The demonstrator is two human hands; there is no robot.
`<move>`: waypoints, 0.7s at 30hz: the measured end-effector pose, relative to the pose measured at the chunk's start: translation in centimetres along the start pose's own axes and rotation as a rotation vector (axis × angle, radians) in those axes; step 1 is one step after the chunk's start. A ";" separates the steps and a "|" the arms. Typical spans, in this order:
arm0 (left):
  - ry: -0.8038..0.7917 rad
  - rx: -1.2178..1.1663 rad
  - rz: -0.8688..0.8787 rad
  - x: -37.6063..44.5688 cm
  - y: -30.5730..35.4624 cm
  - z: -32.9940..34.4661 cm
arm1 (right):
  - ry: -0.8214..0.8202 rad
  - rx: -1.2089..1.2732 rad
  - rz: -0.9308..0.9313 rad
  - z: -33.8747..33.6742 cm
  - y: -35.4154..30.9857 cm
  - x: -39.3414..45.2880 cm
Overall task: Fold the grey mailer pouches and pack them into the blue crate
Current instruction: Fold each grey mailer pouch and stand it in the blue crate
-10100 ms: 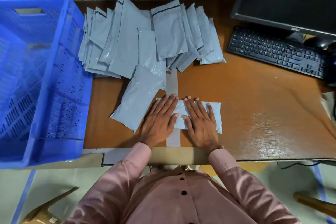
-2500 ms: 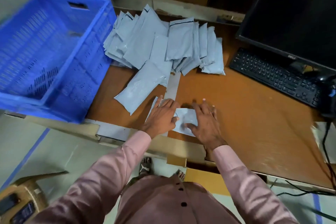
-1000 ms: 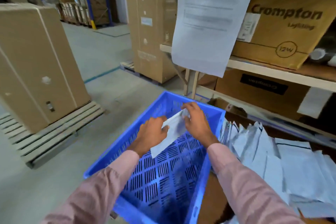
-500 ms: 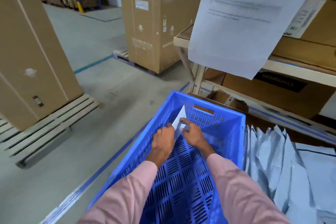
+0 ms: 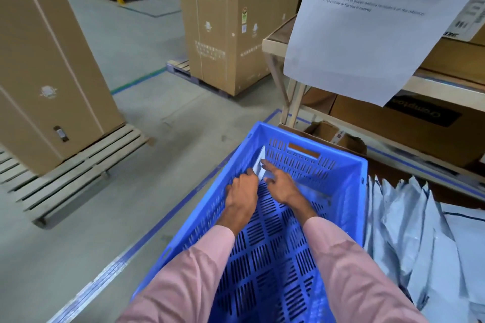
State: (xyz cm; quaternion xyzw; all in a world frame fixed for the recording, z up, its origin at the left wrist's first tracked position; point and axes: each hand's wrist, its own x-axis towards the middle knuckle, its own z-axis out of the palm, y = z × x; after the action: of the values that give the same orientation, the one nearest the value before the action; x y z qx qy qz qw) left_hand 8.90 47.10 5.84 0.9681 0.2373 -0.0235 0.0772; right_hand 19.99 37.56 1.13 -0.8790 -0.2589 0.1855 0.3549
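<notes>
The blue crate (image 5: 363, 199) fills the lower middle of the head view. A folded grey mailer pouch (image 5: 261, 160) stands on edge in its far left corner, against the slotted walls. My left hand (image 5: 241, 195) is down inside the crate and grips the pouch's near edge with curled fingers. My right hand (image 5: 282, 185) is beside it, its outstretched fingers pressing the pouch toward the corner. Apart from this pouch, the crate floor shows only its slots. A heap of unfolded grey pouches (image 5: 412, 220) lies on the table just right of the crate.
A printed paper sheet (image 5: 380, 23) hangs from a wooden shelf (image 5: 446, 89) above the crate's far side. Cardboard boxes sit under that shelf. Tall cartons (image 5: 231, 21) stand on pallets (image 5: 78, 165) on the concrete floor to the left.
Both hands have carried the folded pouch from the table into the crate and lowered it into the far left corner. My right hand's fingers have straightened against it.
</notes>
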 end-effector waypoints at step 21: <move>0.104 -0.126 0.174 -0.9 1.5 -2.4 | 0.186 -0.304 -0.005 -4.6 -4.4 -5.9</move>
State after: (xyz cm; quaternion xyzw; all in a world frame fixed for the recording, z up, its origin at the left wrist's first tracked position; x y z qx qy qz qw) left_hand 8.79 45.78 8.52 0.9781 0.1571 0.0486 0.1274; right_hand 16.20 34.38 8.24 -0.9352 -0.2522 0.0613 0.2409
